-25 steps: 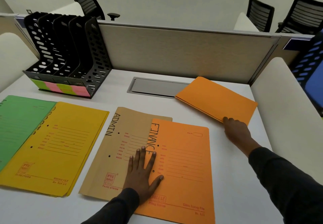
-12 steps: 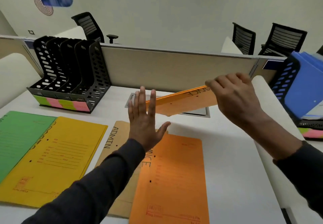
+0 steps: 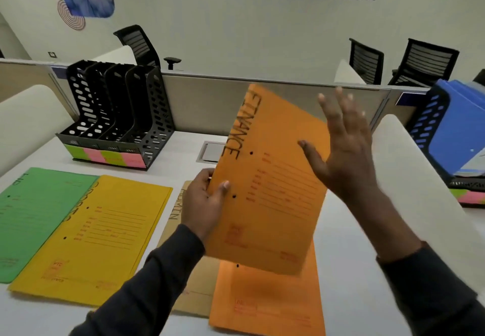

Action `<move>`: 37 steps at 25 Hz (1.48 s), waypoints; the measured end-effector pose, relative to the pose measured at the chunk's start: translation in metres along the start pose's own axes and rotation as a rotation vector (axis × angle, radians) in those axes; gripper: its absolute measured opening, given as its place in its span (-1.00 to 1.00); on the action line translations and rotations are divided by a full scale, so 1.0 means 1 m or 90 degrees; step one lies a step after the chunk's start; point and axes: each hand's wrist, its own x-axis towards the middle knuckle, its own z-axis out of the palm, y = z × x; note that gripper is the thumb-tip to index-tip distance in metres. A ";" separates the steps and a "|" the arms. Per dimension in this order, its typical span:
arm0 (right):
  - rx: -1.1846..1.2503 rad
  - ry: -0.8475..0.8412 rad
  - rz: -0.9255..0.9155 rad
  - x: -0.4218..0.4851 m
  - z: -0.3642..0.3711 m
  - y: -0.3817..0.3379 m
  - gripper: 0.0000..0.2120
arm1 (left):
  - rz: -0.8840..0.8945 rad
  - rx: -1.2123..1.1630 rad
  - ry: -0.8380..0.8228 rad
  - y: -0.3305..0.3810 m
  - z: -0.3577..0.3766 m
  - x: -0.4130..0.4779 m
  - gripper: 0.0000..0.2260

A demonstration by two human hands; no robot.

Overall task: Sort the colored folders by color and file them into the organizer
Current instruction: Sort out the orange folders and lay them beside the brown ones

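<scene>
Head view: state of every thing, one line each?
Left hand, grips the raised orange folder's left edge.
Right hand, open, fingers spread at that folder's right side.
Raised orange folder, off the desk, tilted, FINANCE side facing the camera.
Second orange folder, flat on desk, over brown folder's edge.
Brown folder, flat, partly covered.
Yellow folder, flat, overlapping green folder.
Green folder, flat.
Organizer, upright, no folder showing inside.

organizer (image 3: pixel 118 115) slots: open-topped | behind: partition wall (image 3: pixel 204 104) | right: raised orange folder (image 3: pixel 275 178), well apart
</scene>
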 end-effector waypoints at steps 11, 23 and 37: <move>-0.072 -0.591 0.545 -0.256 0.100 0.014 -0.07 | -0.376 0.431 -0.199 -0.136 0.041 -0.062 -0.47; 0.089 -0.492 0.623 -0.254 0.087 0.031 -0.10 | -0.522 -0.132 -0.212 -0.093 0.055 -0.045 -0.71; 0.469 -0.067 0.673 -0.208 0.038 0.075 -0.68 | -0.091 -0.038 -0.350 -0.096 0.074 -0.055 -0.68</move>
